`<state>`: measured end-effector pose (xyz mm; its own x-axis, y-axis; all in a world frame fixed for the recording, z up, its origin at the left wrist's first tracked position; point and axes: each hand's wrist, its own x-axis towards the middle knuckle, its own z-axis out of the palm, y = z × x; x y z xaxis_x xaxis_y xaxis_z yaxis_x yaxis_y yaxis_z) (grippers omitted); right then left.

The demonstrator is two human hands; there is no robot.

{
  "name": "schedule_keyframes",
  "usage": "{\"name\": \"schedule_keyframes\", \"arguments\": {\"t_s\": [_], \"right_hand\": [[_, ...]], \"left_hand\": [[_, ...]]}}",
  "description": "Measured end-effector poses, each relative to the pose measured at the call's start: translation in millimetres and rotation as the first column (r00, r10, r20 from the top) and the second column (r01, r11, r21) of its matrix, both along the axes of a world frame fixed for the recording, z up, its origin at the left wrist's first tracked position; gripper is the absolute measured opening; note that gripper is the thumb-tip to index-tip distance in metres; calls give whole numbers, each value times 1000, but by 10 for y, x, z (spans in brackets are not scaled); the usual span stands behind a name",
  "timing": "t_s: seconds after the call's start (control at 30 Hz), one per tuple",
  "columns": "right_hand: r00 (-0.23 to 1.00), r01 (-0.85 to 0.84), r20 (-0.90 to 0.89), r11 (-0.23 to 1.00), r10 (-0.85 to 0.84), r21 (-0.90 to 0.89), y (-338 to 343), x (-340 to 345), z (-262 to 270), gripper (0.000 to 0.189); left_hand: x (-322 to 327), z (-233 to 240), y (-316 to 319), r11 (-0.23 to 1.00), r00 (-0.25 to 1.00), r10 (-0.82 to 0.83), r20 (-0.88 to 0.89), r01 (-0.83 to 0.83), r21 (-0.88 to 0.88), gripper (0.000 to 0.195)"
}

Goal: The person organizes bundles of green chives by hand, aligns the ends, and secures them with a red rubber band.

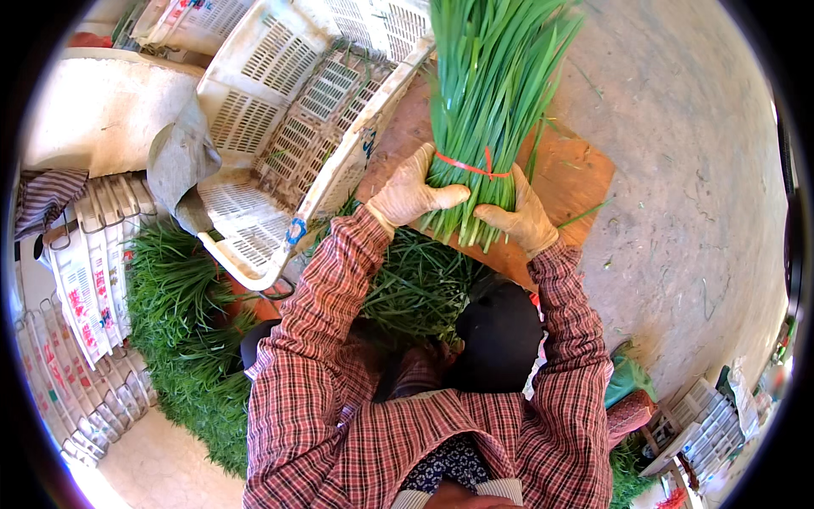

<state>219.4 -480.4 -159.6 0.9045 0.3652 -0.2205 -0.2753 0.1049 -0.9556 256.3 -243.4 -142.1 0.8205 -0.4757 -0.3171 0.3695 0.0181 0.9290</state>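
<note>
A thick bundle of green garlic chives (493, 108) is bound near its cut ends by a red tie (470, 167). My left hand (416, 188), in a pale thin glove, grips the bundle's left side with the thumb across the stems. On the opposite side my right hand (523, 216), gloved the same way, clasps the stems just below the tie. The leaves point away from me, and the stem ends face my body. Beneath the bundle lies a reddish-brown wooden board (569, 168). Both hands' fingers are partly hidden behind the stems.
A white slatted plastic crate (346, 153) with leaf scraps inside stands to the left. Loose chives (423, 286) lie before my lap. Many chive bundles (184, 356) are piled at lower left, beside stacked white crates (95, 273). Concrete floor (680, 191) spreads to the right.
</note>
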Motion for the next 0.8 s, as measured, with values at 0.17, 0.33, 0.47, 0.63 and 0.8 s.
{"name": "schedule_keyframes", "arguments": {"t_s": [0.17, 0.33, 0.47, 0.63, 0.8], "right_hand": [[865, 25, 462, 903, 196, -430, -30, 456, 178, 83], [759, -438, 222, 733, 612, -521, -133, 862, -122, 64], [785, -231, 527, 943, 325, -238, 307, 536, 208, 63], [890, -145, 411, 976, 200, -162, 173, 548, -175, 68], [968, -252, -27, 952, 251, -173, -77, 361, -122, 72]], "left_hand": [[45, 104, 122, 948, 846, 21, 532, -187, 260, 96], [-82, -132, 178, 982, 904, 6, 427, -86, 169, 84], [-202, -103, 336, 965, 904, 17, 427, -127, 230, 85], [-87, -180, 202, 972, 898, 19, 439, -120, 203, 86], [-106, -402, 105, 977, 903, 39, 427, -124, 173, 87]]}}
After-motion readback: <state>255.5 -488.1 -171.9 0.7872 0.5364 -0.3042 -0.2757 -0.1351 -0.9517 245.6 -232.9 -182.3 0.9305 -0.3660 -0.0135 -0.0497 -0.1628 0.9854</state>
